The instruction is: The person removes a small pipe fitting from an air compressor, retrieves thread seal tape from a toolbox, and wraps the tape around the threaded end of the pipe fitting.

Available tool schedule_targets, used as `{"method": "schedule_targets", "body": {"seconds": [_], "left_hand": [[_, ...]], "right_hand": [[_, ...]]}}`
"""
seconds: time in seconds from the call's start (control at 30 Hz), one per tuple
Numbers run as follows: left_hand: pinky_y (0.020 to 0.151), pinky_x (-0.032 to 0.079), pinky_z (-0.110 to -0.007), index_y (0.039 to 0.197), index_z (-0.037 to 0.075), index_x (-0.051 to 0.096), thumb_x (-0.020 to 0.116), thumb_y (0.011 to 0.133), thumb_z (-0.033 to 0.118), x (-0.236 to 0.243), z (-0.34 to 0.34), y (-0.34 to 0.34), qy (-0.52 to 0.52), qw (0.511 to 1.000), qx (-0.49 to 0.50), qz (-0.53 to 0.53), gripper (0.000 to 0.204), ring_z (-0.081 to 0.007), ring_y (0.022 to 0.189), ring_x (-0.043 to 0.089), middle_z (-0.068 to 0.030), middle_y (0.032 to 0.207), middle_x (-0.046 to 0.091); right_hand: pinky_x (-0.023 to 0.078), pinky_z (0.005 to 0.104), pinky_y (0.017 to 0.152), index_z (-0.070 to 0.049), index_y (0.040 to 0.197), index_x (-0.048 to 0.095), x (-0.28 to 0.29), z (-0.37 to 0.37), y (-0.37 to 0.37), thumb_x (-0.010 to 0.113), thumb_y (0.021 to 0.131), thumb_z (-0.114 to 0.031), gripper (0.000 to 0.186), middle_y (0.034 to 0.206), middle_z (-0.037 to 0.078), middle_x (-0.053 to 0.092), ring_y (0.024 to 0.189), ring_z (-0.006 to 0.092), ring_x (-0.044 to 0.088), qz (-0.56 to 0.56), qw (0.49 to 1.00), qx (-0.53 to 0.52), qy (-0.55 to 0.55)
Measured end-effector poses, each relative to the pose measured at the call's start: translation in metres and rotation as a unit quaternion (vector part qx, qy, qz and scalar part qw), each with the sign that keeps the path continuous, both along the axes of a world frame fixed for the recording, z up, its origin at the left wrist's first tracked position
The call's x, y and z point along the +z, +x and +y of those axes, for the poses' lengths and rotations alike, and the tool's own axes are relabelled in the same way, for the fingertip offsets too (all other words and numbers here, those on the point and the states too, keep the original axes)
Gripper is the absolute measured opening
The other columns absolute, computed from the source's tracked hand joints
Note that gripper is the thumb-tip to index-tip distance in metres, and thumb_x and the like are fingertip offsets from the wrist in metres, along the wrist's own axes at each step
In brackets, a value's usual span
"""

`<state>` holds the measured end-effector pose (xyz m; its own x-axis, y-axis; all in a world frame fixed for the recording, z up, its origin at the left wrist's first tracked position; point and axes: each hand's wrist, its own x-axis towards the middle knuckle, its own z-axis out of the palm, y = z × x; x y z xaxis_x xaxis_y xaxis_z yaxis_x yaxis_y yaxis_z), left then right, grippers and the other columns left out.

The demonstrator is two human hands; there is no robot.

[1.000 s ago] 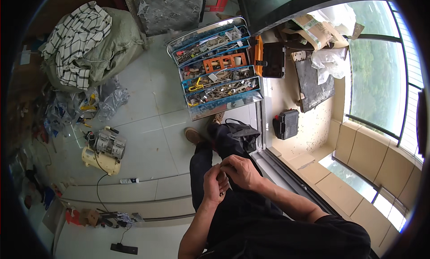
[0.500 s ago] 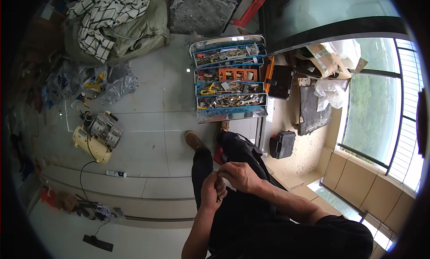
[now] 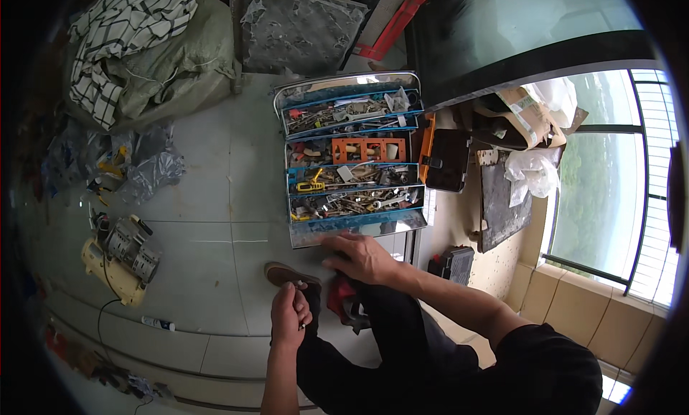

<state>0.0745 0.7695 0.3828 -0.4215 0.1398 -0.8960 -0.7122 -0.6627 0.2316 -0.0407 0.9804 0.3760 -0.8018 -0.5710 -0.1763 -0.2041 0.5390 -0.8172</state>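
My left hand [image 3: 289,313] is closed in front of my left shoe, wrapped round something small. Only tiny bits of that thing show at the fingers, so its kind cannot be made out. Stretched forward, my right hand [image 3: 364,260] has its fingers apart and bent a little, with nothing seen in them. Its fingertips are at the near edge of a blue metal cantilever toolbox [image 3: 344,232]; whether they touch it I cannot tell. The toolbox lies spread wide, its trays full of loose tools, among them wrenches, a yellow-handled tool [image 3: 311,183] and an orange tool holder [image 3: 347,150].
Right of the toolbox are a dark case with an orange lid [image 3: 429,146], a black case [image 3: 452,263] and a worn board [image 3: 506,203]. A cream and grey motor pump [image 3: 118,261] stands left on the tiles, near a white tube [image 3: 158,323]. A large sack [image 3: 194,71] lies behind.
My hands, together before, are now apart. The right one has reached forward to the toolbox, while the left stays closed. My body has bent nearer, and the toolbox looks larger.
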Motion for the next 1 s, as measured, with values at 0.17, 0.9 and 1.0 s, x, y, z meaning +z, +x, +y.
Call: {"method": "schedule_targets", "body": {"seconds": [0.17,0.9,1.0], "left_hand": [[0.048,0.037,-0.026,0.099,0.004,0.060,0.067,0.099,0.027,-0.150,-0.023,-0.032,-0.203,0.971,-0.118,0.050,0.024,-0.0040,0.053,0.040,0.0060,0.066,0.045],[0.058,0.050,-0.032,0.070,-0.002,0.063,0.084,0.077,0.025,-0.429,-0.017,-0.025,-0.398,0.826,-0.284,0.280,0.035,-0.0136,0.061,0.065,-0.0105,0.065,0.068],[0.056,0.048,-0.032,0.070,-0.002,0.063,0.084,0.078,0.026,-0.423,-0.015,-0.035,-0.383,0.831,-0.293,0.279,0.035,-0.0129,0.059,0.061,-0.0101,0.064,0.066]], "right_hand": [[0.052,0.0488,0.082,-0.001,0.111,0.066,-0.160,0.079,-0.101,0.070,0.092,-0.024,0.030,0.104,0.020,0.067,0.095,0.0411,0.065,0.086,0.982,-0.091,0.140],[0.055,0.0479,0.081,-0.006,0.099,0.073,-0.332,0.083,-0.358,0.062,0.098,-0.038,0.033,0.098,0.016,0.073,0.092,0.0363,0.071,0.276,0.859,0.014,0.430],[0.054,0.0492,0.082,-0.006,0.099,0.072,-0.347,0.103,-0.366,0.062,0.098,-0.038,0.034,0.095,0.016,0.073,0.092,0.0378,0.071,0.333,0.875,-0.028,0.351]]}}
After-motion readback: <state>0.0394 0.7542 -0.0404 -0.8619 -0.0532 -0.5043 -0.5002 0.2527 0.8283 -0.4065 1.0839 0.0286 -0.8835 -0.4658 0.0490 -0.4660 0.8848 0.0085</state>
